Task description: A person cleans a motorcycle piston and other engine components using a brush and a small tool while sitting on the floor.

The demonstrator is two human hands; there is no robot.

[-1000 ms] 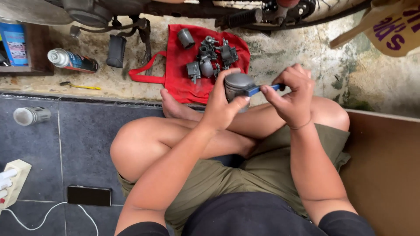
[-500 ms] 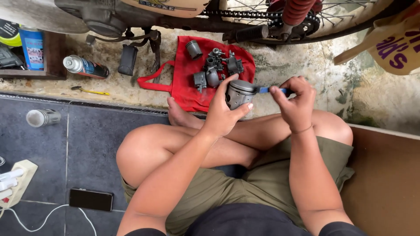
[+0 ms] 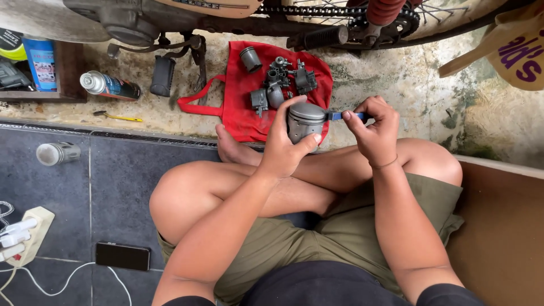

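While the left hand (image 3: 286, 148) grips one grey piston (image 3: 305, 119), the right hand (image 3: 374, 133) pinches one blue-handled tool (image 3: 335, 115) just beside its fingers.

Motorcycle (image 3: 238, 17) cut off at top edge, blue tool's (image 3: 335, 115) handle hidden (inside right hand (image 3: 374, 127))

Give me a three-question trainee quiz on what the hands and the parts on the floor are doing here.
1. True or false: the left hand grips the grey piston.
2. What does the right hand hold against the piston? A) a spray can B) a blue-handled tool C) a phone
3. Fill in: the spare metal parts lie on a ____ cloth bag.

Key: 1 true. 2 B. 3 red.
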